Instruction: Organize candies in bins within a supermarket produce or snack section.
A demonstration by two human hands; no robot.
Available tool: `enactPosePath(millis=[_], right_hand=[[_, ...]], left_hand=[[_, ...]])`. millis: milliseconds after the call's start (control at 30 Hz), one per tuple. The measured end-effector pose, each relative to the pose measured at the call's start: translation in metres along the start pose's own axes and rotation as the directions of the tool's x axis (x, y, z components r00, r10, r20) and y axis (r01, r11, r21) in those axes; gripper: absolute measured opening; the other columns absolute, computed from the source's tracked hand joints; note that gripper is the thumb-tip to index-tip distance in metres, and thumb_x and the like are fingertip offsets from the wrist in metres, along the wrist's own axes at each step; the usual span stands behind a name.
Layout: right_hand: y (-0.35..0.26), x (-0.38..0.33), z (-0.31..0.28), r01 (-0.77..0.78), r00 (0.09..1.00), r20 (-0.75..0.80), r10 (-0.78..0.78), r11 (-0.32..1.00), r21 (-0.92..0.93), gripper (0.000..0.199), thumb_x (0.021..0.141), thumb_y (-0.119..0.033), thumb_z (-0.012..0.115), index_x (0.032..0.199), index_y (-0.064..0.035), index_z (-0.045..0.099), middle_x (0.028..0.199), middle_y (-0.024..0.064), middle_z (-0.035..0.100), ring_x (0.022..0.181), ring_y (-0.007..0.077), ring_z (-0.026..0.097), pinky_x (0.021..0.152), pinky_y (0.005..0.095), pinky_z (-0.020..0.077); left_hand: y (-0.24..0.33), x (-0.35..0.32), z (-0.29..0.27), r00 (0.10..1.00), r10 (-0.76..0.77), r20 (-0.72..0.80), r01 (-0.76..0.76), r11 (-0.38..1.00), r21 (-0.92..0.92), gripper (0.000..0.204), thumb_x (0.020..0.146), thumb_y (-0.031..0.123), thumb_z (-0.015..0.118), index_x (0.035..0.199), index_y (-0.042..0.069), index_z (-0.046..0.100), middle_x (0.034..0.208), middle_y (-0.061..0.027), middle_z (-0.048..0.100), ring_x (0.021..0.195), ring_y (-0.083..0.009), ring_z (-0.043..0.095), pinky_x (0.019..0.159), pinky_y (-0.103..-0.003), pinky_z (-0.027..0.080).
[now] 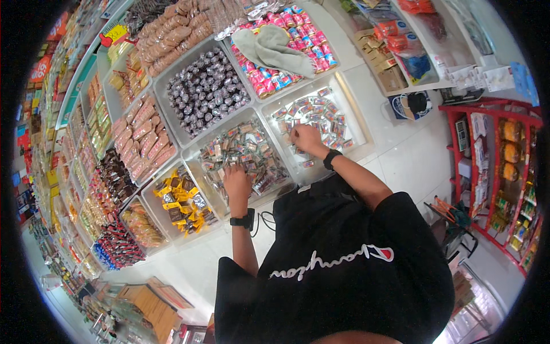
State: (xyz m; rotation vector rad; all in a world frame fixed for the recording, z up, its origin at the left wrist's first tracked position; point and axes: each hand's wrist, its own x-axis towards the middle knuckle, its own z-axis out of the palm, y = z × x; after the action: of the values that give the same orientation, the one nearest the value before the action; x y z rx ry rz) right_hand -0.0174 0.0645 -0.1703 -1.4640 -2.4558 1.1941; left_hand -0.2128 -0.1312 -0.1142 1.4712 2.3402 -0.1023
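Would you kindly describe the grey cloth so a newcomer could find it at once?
Start at the white candy bins in front of the person. The cloth lies crumpled in the far bin, on pink-wrapped sweets. It is the only soft, plain grey thing among shiny wrappers.

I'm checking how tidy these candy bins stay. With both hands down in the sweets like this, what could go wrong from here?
1. The left hand and right hand reach into neighbouring bins; a sweet carried across the low divider might mix the two kinds.
2. A few wrapped candies lie near the front rim under the right wrist and could be swept onto the white floor.
3. The grey cloth lying on the pink candies may hide or drag some.
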Motion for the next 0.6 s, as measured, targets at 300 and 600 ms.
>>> enactPosePath(millis=[300, 600], right_hand=[[0.017, -0.005, -0.047, -0.015, 0.991, 0.137, -0.005, 0.99, 0.138, 0.015, 0.081, -0.02, 0.058, 0.083, -0.0062, 0.064, 0.08, 0.0084, 0.066, 0.075, 0.0235, 0.065, 0.067, 0.0345, 0.0497], [-0.028, -0.046, -0.094, 0.045, 0.97, 0.209, -0.123, 0.937, 0.347, 0.019, 0.085, -0.022, 0.059, 0.092, -0.0047, 0.063, 0.084, 0.0106, 0.066, 0.077, 0.0255, 0.064, 0.07, 0.0345, 0.0489]], left_hand=[[-0.011, -0.015, -0.004, 0.999, 0.045, -0.006, -0.045, 0.992, -0.119, 0.035, 0.064, 0.004, 0.068, 0.097, 0.014, 0.062, 0.101, -0.0074, 0.058, 0.099, -0.0294, 0.053, 0.08, -0.041, 0.047], [-0.011, -0.024, -0.009, 0.989, 0.022, -0.145, -0.06, 0.963, -0.264, 0.028, 0.068, 0.01, 0.069, 0.093, 0.01, 0.055, 0.092, -0.0107, 0.061, 0.089, -0.0318, 0.058, 0.077, -0.043, 0.046]])
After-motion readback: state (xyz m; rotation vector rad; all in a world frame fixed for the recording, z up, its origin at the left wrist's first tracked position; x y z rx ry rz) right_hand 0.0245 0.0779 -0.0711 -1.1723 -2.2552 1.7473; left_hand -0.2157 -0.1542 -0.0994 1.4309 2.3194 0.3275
